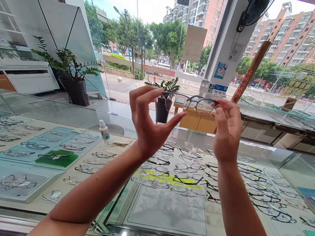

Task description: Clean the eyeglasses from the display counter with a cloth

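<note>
Pair of glasses (191, 98), upper center of the frame, long axis running left to right between 2 raised hands: left hand (153, 119) pinching 1 end, right hand (227, 128) the other; neither hand clearly nearer.

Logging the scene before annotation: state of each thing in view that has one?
Dark-browed, clear-lensed eyeglasses: raised, held by both hands
Left hand: gripping one side
Right hand: gripping other side
Small white spray bottle: standing
Pale cloth: rumpled
Leafy plant in black pot: upright
Black wall fan: mounted; running or not, can't tell
</note>
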